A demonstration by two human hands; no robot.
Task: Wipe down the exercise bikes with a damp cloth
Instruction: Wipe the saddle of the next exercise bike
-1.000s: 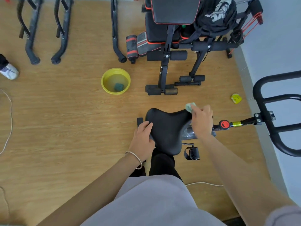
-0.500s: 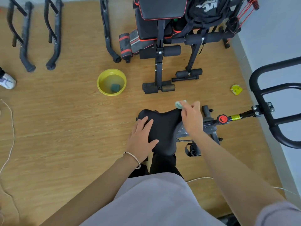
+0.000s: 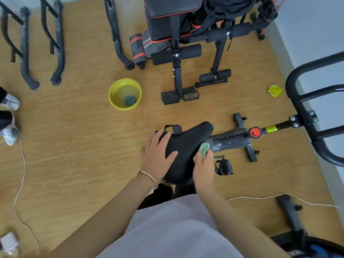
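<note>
Below me stands an exercise bike with a black saddle [image 3: 188, 146], a grey frame [image 3: 232, 140], a red knob [image 3: 255, 132] and black handlebars [image 3: 305, 112] at the right. My left hand [image 3: 158, 155] lies flat on the saddle's left side with fingers spread. My right hand [image 3: 203, 167] grips a pale green cloth [image 3: 203, 148] and presses it against the saddle's right edge, close to the frame.
A yellow basin [image 3: 113, 97] of water with a dark sponge [image 3: 129, 100] sits on the wood floor. A black weight bench [image 3: 176, 43] stands beyond it. Black bars [image 3: 26, 53] lie at the far left. A white cord [image 3: 260, 197] crosses the floor; another person's shoes [image 3: 10, 103] are at the left edge.
My right hand has drawn the cloth from the saddle's far tip back along its right edge towards me. My left hand has slid further onto the saddle.
</note>
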